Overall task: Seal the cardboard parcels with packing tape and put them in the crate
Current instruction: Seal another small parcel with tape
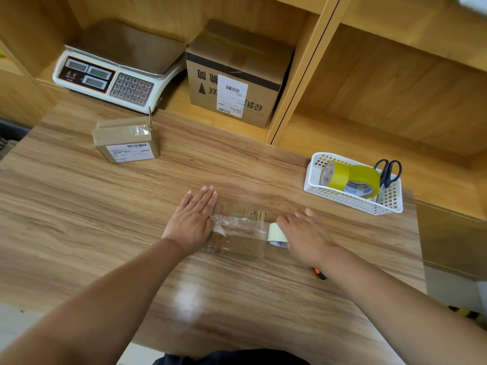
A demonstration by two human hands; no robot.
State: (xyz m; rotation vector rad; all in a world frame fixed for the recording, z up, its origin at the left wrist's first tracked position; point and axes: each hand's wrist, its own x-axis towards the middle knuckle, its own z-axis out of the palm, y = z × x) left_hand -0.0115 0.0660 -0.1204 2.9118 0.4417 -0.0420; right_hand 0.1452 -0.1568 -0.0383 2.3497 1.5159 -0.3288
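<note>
Closest in, a small orange-and-black pen-like tool (320, 273) lies on the wood-grain tabletop (105, 233), partly hidden under the right forearm. Just beyond it, a flat brown cardboard parcel (237, 245) rests near the middle of the table, between the two hands, with a strip of clear tape (237, 227) running across its top. The left hand (193, 219) lies flat on the parcel's left end, fingers straight and together, pressing down. The right hand (308, 233) is curled over a pale roll of packing tape (276, 234) at the parcel's right end and grips it against the box edge. Farther off to the right stands a white perforated plastic basket (355, 204) holding two yellow tape rolls (340, 177) and black-handled scissors (388, 171) set upright. Farther to the left sits a small taped cardboard box with a white label (126, 139), well apart from the hands. At the back, inside the wooden shelf unit (395, 88), are a white electronic scale with a keypad (116, 75) and, just beside it, a larger brown cardboard carton with a barcode label (237, 75).
</note>
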